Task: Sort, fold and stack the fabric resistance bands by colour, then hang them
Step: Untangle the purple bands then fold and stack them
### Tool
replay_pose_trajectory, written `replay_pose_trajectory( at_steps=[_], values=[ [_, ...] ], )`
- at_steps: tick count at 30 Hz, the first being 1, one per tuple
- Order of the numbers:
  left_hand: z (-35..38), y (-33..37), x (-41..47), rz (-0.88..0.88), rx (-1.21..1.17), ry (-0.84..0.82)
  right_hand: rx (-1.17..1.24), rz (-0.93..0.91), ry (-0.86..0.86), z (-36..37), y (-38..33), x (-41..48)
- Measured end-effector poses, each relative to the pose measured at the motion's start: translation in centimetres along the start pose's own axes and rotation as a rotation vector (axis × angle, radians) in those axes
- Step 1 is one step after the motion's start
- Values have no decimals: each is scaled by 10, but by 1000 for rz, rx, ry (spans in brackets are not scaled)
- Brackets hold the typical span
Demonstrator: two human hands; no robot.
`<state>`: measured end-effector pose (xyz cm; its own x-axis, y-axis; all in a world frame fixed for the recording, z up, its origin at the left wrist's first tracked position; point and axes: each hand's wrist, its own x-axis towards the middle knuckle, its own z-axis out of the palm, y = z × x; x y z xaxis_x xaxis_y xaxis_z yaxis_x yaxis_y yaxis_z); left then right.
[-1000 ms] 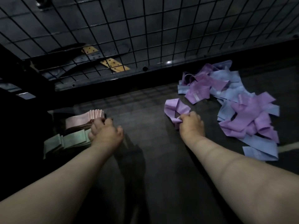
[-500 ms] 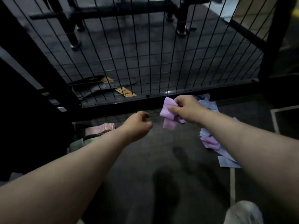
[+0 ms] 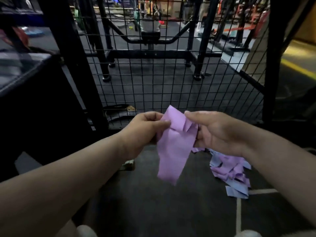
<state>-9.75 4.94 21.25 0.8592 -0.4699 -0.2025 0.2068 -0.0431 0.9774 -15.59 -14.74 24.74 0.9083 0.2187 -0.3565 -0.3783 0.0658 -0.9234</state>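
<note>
Purple band (image 3: pixel 172 151) now hangs unfurled between both raised hands; left hand (image 3: pixel 145 132), earlier empty, and right hand (image 3: pixel 215 132) pinch its top.

The band (image 3: pixel 172 151) is light purple all over, with no pattern; the pile of bands (image 3: pixel 229 170) is a mix of light purple and pale blue; the wire fence (image 3: pixel 153 86) is black and makes a pattern of little squares; the floor (image 3: pixel 153 211) is dark grey, with a thin pale line (image 3: pixel 238 218) on it; far to the right, a stripe (image 3: pixel 297 67) is yellow.
</note>
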Motion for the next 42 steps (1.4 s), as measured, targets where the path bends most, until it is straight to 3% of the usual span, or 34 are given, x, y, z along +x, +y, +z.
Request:
replay_pose_trajectory(
  at_steps=[5, 7, 13, 15, 19, 23, 27, 32, 38, 42],
  values=[
    [-10, -8, -8, -62, -188, 106, 167, 31, -45, 19, 8, 1],
    [-16, -11, -8, -56, -253, 143, 131, -11, -14, 24, 12, 6],
    [-26, -8, -2, -23, -342, 203, -502, -230, 187, 21, 18, 8],
    [-30, -4, 3, 13, -356, 207, -606, -252, 237, 14, 17, 8],
    [-38, 1, 13, 76, -399, 225, -469, -254, 351, 6, 11, 12],
    [-42, 0, 19, 33, -311, 330, -395, -193, 426, 1, 9, 20],
    [-44, -4, 21, -54, -193, 381, -493, -109, 393, 3, 10, 27],
    [-48, -5, 22, -172, -169, 423, -218, -40, 178, 6, -2, 28],
    [-49, -10, 23, -259, -188, 425, -158, -116, 130, 6, -6, 33],
    [-46, -15, 25, -197, 49, 402, -93, -215, 141, 10, -7, 33]
  ],
)
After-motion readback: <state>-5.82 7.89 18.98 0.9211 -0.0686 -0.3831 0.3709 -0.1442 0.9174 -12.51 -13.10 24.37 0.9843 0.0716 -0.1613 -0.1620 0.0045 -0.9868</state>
